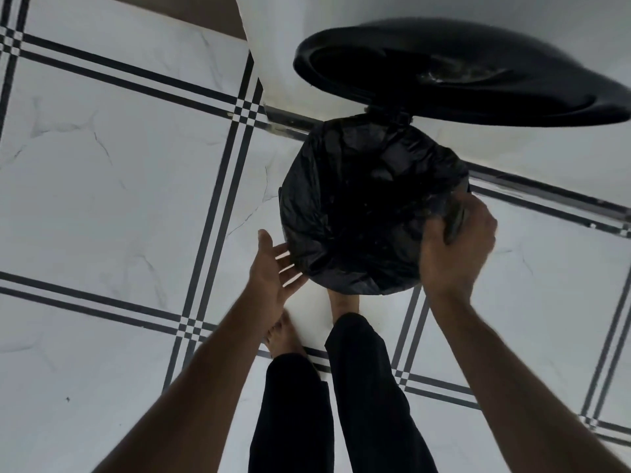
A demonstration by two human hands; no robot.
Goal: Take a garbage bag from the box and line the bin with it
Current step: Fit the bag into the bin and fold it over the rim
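Seen from above: black garbage bag [358, 213] already draped into and over the mouth of the bin [465, 186], lid [478, 76] tipped up behind it against the white wall; bin itself almost wholly hidden under the plastic, only a sliver of rim showing at the far right edge. Right hand [456, 245] at that right edge, closed on a gathered fold of the bag, pulling it over the rim; clearly the nearer and working hand. Left hand [273, 268] spread wide and holding nothing, palm turned toward the near-left side of the bag, fingertips just touching or just short of it; hard to tell which. Remaining slack probably on the right, so next tuck likely there. No box in view; no brand, label or readable writing anywhere on bag, lid or tiled floor [102, 165].
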